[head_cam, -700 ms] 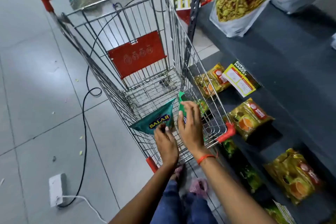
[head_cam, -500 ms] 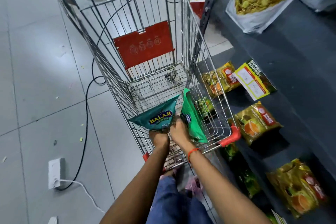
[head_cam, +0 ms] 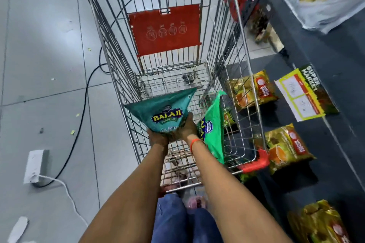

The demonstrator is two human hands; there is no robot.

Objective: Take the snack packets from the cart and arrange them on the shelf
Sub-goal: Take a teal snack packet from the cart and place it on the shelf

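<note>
— Grey tiled floor (head_cam: 49, 49), wire cart (head_cam: 248, 77) against the dark shelf (head_cam: 325, 49)?

— Yes. Inside the cart, the left hand (head_cam: 158, 139) grips the teal Balaji packet (head_cam: 164, 112); the right hand (head_cam: 187, 130) clasps it too, green packet (head_cam: 213, 130) alongside.

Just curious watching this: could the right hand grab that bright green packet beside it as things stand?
Probably yes. The bright green packet stands right against the right hand inside the cart, nothing between them, though that hand is now gripping the teal packet.

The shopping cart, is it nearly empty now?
Nearly: only the teal packet and green packet show inside the cart, both gripped by hands.
</note>
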